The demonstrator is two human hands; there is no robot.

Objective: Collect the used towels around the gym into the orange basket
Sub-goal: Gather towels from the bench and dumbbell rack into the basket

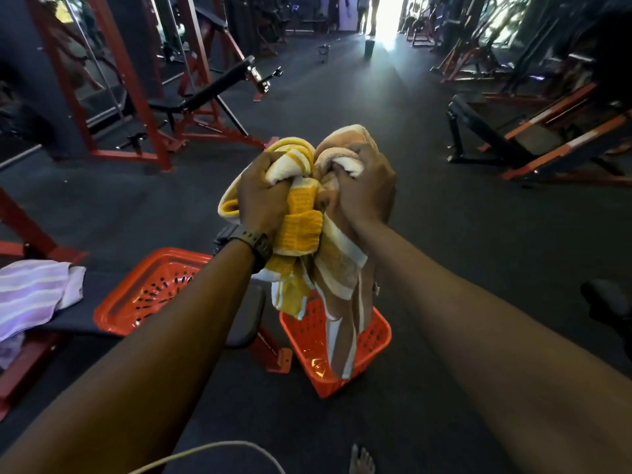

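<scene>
My left hand (pixel 261 196) grips a bunched yellow-and-white towel (pixel 301 230). Beside it my right hand (pixel 366 189) clutches a brown-and-white striped towel (pixel 342 285). Both towels are held together at chest height, and the brown one's tail hangs down into an orange basket (pixel 372 340) standing on the floor below. A second orange basket (pixel 150 292) rests on a bench to the left, partly hidden by my left forearm. A lilac striped towel (pixel 34 292) lies on that bench at the far left.
Red-framed weight machines and an incline bench (pixel 205 94) stand to the left. Orange-and-black machines (pixel 547 131) line the right side. A dark aisle runs ahead toward a bright doorway, where people stand. A bare foot (pixel 362 460) shows at the bottom edge.
</scene>
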